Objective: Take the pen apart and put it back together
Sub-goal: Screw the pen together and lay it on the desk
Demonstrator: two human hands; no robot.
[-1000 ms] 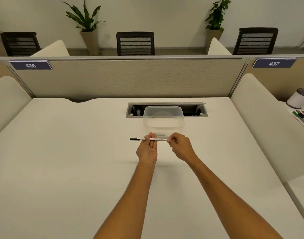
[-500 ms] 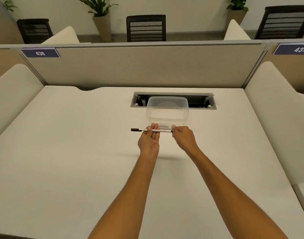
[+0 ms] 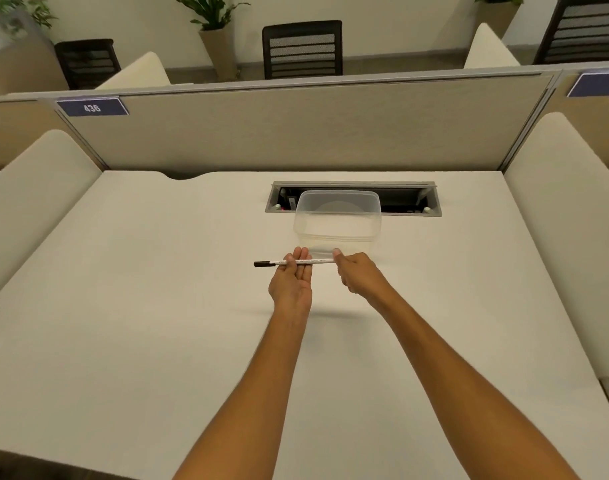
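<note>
A slim white pen point(image 3: 315, 261) with a black cap at its left end lies level in the air above the white desk point(image 3: 157, 306), in one piece. My left hand point(image 3: 292, 282) is palm up with its fingers curled round the barrel near the capped end. My right hand point(image 3: 356, 273) pinches the pen's right end with thumb and fingers; that tip is hidden by them.
A clear plastic tub point(image 3: 337, 220) stands just beyond my hands, in front of an open cable slot point(image 3: 410, 199) in the desk. A beige partition point(image 3: 296, 126) closes the far edge, and padded side panels point(image 3: 566, 209) flank the desk.
The camera has tilted and shifted left, so the scene sits lower and to the right. Both hands keep the same hold on the pen, and it stays in one piece.
</note>
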